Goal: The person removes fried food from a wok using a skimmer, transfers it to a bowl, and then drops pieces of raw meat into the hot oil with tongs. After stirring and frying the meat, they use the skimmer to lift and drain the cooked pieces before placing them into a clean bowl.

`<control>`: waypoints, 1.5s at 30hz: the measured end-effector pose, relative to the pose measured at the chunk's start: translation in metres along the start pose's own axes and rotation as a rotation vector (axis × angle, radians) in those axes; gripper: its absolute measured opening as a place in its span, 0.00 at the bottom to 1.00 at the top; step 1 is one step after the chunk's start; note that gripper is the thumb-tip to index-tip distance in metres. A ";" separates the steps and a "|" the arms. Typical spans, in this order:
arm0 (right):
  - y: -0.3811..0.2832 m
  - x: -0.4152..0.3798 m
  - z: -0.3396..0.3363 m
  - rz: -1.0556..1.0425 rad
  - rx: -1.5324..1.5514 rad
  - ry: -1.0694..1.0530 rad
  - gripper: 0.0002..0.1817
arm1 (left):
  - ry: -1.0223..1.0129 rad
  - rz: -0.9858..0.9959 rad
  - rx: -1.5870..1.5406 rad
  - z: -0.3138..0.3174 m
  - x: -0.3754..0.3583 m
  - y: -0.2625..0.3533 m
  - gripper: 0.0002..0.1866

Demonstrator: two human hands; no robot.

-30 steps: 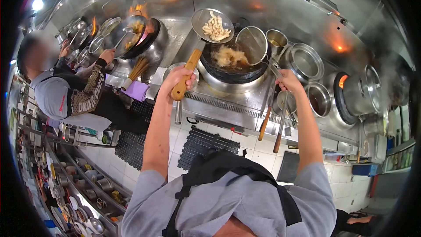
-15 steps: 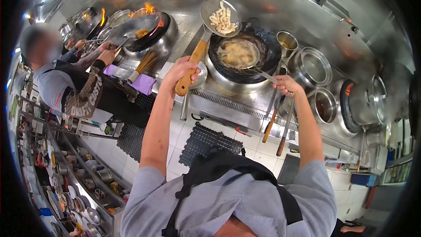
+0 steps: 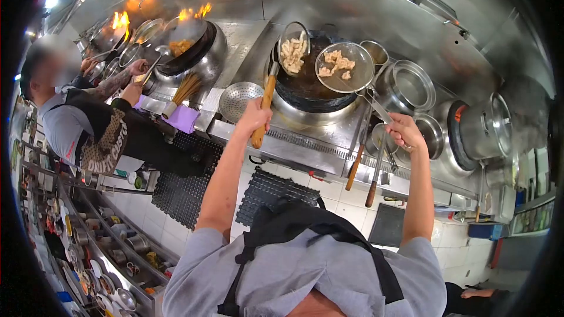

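My left hand [image 3: 255, 116] is wrapped round the wooden handle of a mesh strainer [image 3: 294, 49], which is tilted and holds pale food strips over the wok's left side. My right hand [image 3: 405, 131] grips the metal handle of a second mesh strainer [image 3: 345, 68], with lighter brown pieces lying in it, above the wok's right side. Dark liquid shows between the two strainers in the black wok [image 3: 311, 98]. A perforated ladle [image 3: 239, 101] lies on the counter beside my left hand.
At the left, a co-worker [image 3: 76, 111] works at another wok [image 3: 188, 53] with flames behind. A bamboo brush [image 3: 182, 94] and purple cloth [image 3: 183, 116] lie between us. Metal pots [image 3: 414, 85], a large steaming pot [image 3: 490, 129] and wooden-handled tools [image 3: 370, 194] are at the right.
The right strainer has risen out of the wok with its pieces and moved right. The left strainer has tilted and come lower over the wok. The flames at the left have grown.
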State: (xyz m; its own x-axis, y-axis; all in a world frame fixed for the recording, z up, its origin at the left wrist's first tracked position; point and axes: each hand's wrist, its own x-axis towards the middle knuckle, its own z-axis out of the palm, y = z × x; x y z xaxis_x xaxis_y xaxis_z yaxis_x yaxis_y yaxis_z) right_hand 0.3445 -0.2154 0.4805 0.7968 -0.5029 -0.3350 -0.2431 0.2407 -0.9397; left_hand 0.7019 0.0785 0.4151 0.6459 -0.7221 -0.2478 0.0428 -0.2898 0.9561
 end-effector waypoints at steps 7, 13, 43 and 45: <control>0.011 -0.002 0.008 -0.036 -0.003 0.062 0.23 | 0.100 0.143 0.304 0.028 -0.024 0.004 0.26; 0.037 0.001 0.008 -0.026 0.117 0.081 0.24 | 0.269 0.334 0.615 0.018 -0.034 0.011 0.33; 0.019 -0.109 -0.033 -0.215 0.057 0.314 0.28 | -0.505 -0.102 -0.802 0.136 -0.072 0.038 0.17; 0.021 -0.080 -0.031 -0.271 -0.058 0.405 0.29 | -0.607 -0.146 -0.927 0.141 -0.081 0.036 0.18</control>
State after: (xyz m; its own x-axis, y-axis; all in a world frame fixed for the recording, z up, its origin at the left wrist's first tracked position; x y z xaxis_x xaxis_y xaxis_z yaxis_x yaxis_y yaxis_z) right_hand 0.2585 -0.1954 0.4859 0.5595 -0.8260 -0.0675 -0.0968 0.0158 -0.9952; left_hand 0.5442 0.0378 0.4477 0.1201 -0.9797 -0.1605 0.8031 0.0008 0.5958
